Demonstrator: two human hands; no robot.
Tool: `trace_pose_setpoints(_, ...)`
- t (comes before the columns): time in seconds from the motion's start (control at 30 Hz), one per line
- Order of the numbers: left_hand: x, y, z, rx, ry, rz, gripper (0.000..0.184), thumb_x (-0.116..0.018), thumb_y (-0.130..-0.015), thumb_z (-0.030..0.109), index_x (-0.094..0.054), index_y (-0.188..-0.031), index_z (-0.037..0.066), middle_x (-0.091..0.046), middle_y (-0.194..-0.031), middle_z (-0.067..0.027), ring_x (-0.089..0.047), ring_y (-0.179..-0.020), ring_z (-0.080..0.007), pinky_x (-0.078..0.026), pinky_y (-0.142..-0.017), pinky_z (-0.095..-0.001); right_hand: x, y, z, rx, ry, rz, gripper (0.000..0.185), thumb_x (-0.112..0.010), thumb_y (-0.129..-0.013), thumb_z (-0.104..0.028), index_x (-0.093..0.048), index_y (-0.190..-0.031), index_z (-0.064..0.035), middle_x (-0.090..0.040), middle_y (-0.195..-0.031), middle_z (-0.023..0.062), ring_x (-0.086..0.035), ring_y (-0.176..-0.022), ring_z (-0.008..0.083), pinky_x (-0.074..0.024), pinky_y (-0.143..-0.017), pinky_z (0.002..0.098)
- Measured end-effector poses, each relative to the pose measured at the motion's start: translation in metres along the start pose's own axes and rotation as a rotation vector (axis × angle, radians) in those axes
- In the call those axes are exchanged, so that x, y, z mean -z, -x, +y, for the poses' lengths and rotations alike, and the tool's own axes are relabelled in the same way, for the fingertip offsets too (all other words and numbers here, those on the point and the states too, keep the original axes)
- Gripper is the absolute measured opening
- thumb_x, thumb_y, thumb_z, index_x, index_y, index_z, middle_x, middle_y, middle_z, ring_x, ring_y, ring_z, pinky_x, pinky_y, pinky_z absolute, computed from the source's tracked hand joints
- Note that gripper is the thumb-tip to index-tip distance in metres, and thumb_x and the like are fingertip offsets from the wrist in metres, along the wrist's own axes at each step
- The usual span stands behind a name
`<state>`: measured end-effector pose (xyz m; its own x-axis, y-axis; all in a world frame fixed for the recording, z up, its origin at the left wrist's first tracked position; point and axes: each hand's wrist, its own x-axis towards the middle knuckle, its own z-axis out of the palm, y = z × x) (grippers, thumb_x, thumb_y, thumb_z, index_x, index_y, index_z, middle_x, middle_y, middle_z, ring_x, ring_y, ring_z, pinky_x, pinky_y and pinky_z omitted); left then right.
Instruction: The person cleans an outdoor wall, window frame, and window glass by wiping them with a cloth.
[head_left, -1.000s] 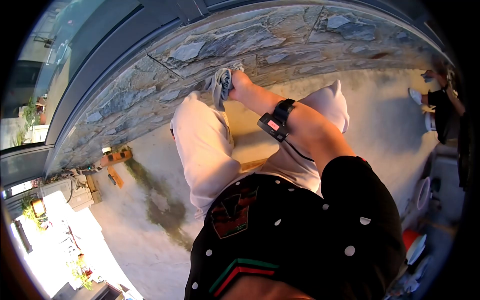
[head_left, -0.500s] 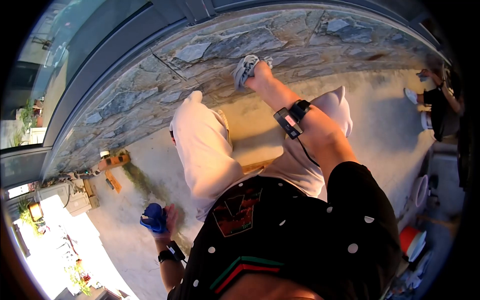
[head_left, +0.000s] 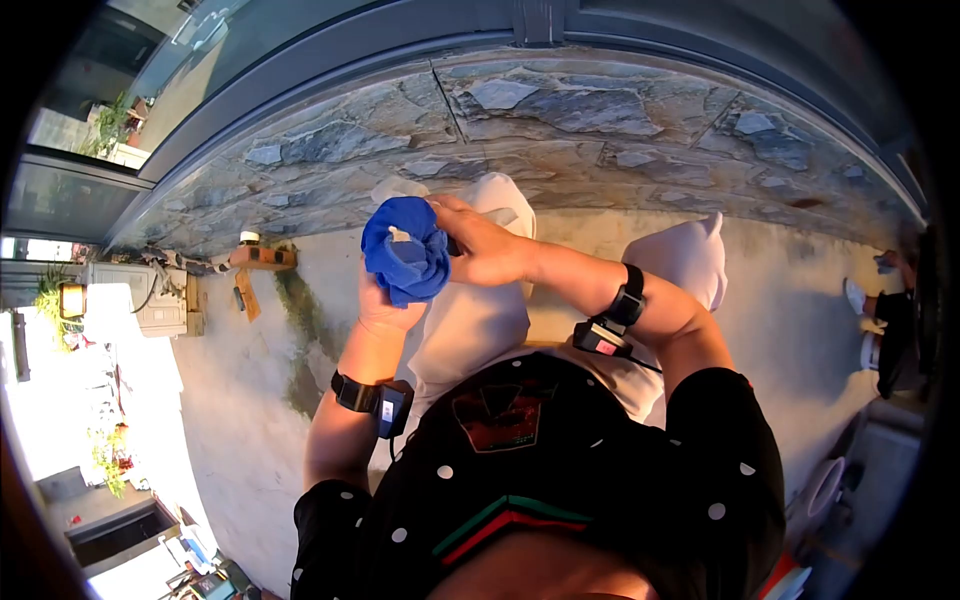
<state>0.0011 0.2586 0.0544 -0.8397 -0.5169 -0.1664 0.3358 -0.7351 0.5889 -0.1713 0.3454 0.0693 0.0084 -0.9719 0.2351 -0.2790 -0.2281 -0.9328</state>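
at the far left, a white box (head_left: 135, 305) is seen on the pale ground, with an orange block (head_left: 262, 258) near it by the foot of the stone wall (head_left: 560, 110). the left hand (head_left: 388, 310), banded at the wrist, is raised under a bunched blue cloth (head_left: 405, 250), by which its fingers are covered; whether it is closed cannot be told. the blue cloth is held between the two hands, above one pale trouser leg (head_left: 475, 330). by the right hand (head_left: 490, 250), its fingers bent, the cloth's right side is touched; whether it is gripped cannot be told. at the far right, another person's white shoe (head_left: 853, 297) is seen.
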Motion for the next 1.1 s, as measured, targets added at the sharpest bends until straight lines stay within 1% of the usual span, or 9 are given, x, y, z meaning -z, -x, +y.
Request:
trace_pose_setpoints(0.17, 0.001, -0.002, 0.000, -0.119, 0.115, 0.042, 0.055, -0.056, -0.090, 0.042, -0.049, -0.133, 0.007, -0.052, -0.135, -0.0104, -0.052, -0.122, -0.0255, -0.041, -0.106, -0.0421, 0.012, 0.008, -0.035, -0.026, 0.206, 0.116, 0.093, -0.076, -0.068, -0.025, -0.028, -0.147, -0.0101, -0.033, -0.145, 0.0244, -0.026, -0.139, 0.0420, -0.0233, -0.113, 0.0489)
trace_pose_setpoints(0.23, 0.010, -0.005, 0.005, -0.030, -0.018, 0.105, 0.059, -0.055, -0.091, 0.044, -0.045, -0.136, 0.006, -0.053, -0.134, -0.0102, -0.051, -0.124, -0.0251, -0.041, -0.105, -0.0410, 0.015, 0.007, -0.051, 0.061, 0.593, 0.145, 0.103, -0.075, -0.068, -0.029, -0.016, -0.151, -0.0134, -0.038, -0.142, 0.0251, -0.023, -0.141, 0.0391, -0.0172, -0.111, 0.0629)
trace_pose_setpoints(0.3, -0.008, -0.002, 0.007, 0.009, -0.041, 0.083, 0.062, -0.053, -0.093, 0.046, -0.042, -0.138, 0.006, -0.052, -0.135, -0.0099, -0.051, -0.124, -0.0241, -0.041, -0.105, -0.0415, 0.016, 0.000, -0.043, 0.109, 0.434, 0.023, 0.092, -0.075, -0.070, -0.025, -0.026, -0.148, -0.0151, -0.044, -0.138, 0.0213, -0.030, -0.140, 0.0350, -0.0138, -0.110, 0.0669)
trace_pose_setpoints(0.4, -0.008, -0.010, 0.013, 0.019, -0.078, -0.062, 0.069, -0.043, -0.096, 0.055, -0.035, -0.143, 0.005, -0.047, -0.139, -0.0115, -0.048, -0.127, -0.0257, -0.040, -0.107, -0.0430, 0.024, 0.001, -0.033, 0.120, 0.393, 0.129, 0.057, -0.070, -0.078, -0.010, -0.049, -0.130, -0.0100, -0.053, -0.133, 0.0115, -0.048, -0.127, 0.0286, -0.0252, -0.110, 0.0556)
trace_pose_setpoints(0.5, -0.007, -0.017, 0.019, 0.052, 0.057, -0.099, 0.073, -0.037, -0.095, 0.060, -0.036, -0.143, 0.005, -0.048, -0.138, -0.0121, -0.048, -0.127, -0.0266, -0.039, -0.107, -0.0429, 0.046, 0.009, -0.013, 0.136, -0.612, 0.236, 0.031, -0.057, -0.093, -0.005, -0.053, -0.124, -0.0025, -0.061, -0.116, 0.0053, -0.057, -0.106, 0.0121, -0.0466, -0.093, 0.0325)
trace_pose_setpoints(0.57, 0.016, -0.031, 0.025, 0.092, 0.042, -0.184, 0.056, -0.048, -0.097, 0.046, -0.042, -0.138, 0.008, -0.053, -0.132, -0.0096, -0.053, -0.121, -0.0233, -0.043, -0.103, -0.0399, 0.064, 0.028, 0.007, 0.229, -0.774, 0.325, 0.033, -0.058, -0.093, -0.003, -0.054, -0.126, -0.0038, -0.061, -0.121, 0.0080, -0.060, -0.105, 0.0151, -0.0480, -0.091, 0.0334)
trace_pose_setpoints(0.67, 0.039, -0.047, 0.041, -0.075, -0.171, 0.107, 0.044, -0.066, -0.087, 0.004, -0.051, -0.127, 0.015, -0.057, -0.122, -0.0026, -0.058, -0.107, -0.0159, -0.049, -0.091, -0.0317, 0.084, 0.069, 0.006, 0.133, -1.011, 0.507, 0.051, -0.065, -0.088, -0.014, -0.046, -0.134, -0.0017, -0.055, -0.131, 0.0141, -0.054, -0.122, 0.0270, -0.0441, -0.102, 0.0421)
trace_pose_setpoints(1.03, 0.087, -0.126, 0.154, -0.863, -0.150, 0.509, 0.059, -0.072, -0.083, 0.008, -0.041, -0.133, 0.011, -0.054, -0.124, -0.0050, -0.053, -0.114, -0.0184, -0.044, -0.096, -0.0325, 0.108, 0.243, 0.013, -0.128, -0.825, 1.007, 0.064, -0.067, -0.084, -0.015, -0.038, -0.140, 0.0005, -0.046, -0.141, 0.0147, -0.046, -0.130, 0.0313, -0.0335, -0.112, 0.0491)
trace_pose_setpoints(1.1, 0.089, -0.138, 0.154, -1.003, -0.471, 0.428, 0.064, -0.077, -0.079, 0.010, -0.038, -0.130, 0.012, -0.050, -0.124, -0.0065, -0.053, -0.113, -0.0189, -0.046, -0.097, -0.0346, 0.101, 0.247, 0.001, -0.060, -0.870, 1.004, 0.065, -0.067, -0.084, -0.014, -0.038, -0.140, 0.0001, -0.046, -0.141, 0.0156, -0.045, -0.130, 0.0315, -0.0345, -0.111, 0.0498)
